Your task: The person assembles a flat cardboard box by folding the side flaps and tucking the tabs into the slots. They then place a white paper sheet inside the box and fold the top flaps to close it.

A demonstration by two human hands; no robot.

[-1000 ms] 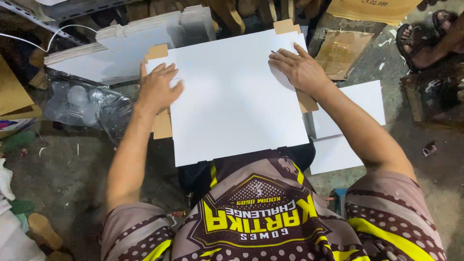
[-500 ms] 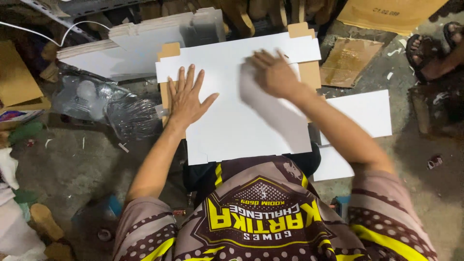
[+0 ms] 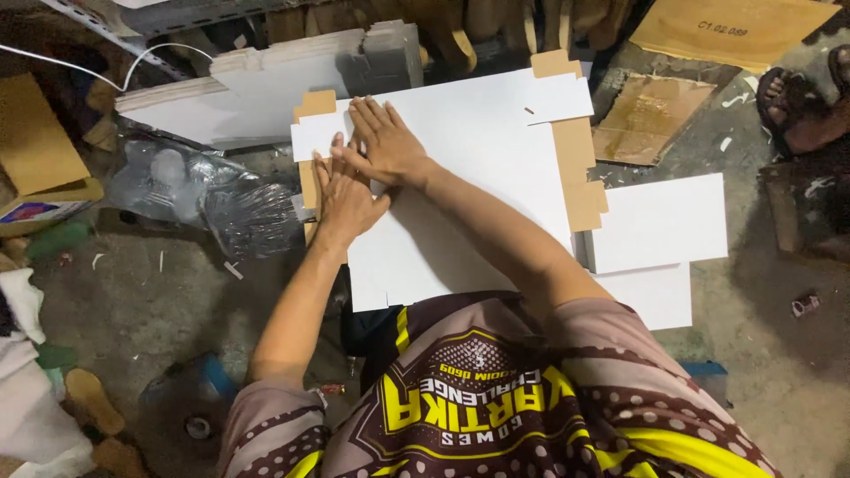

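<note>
Pressing flat on a white card sheet (image 3: 469, 186), both hands are open with palms down and fingers spread, gripping nothing. The left hand (image 3: 343, 196) sits at the sheet's left edge and the right hand (image 3: 382, 146) lies just above it, overlapping its fingers. The sheet lies on the floor (image 3: 133, 301) before the person's knees, over brown backing with tabs (image 3: 575, 168) showing at right. This looks like creasing or smoothing the left side; the next move would call for firm, even pressure along that edge. More white sheets (image 3: 660, 221) lie at right, a white stack (image 3: 266, 84) up left, clear plastic wrap (image 3: 195, 199) at left, and brown cardboard (image 3: 730, 31) top right.
</note>
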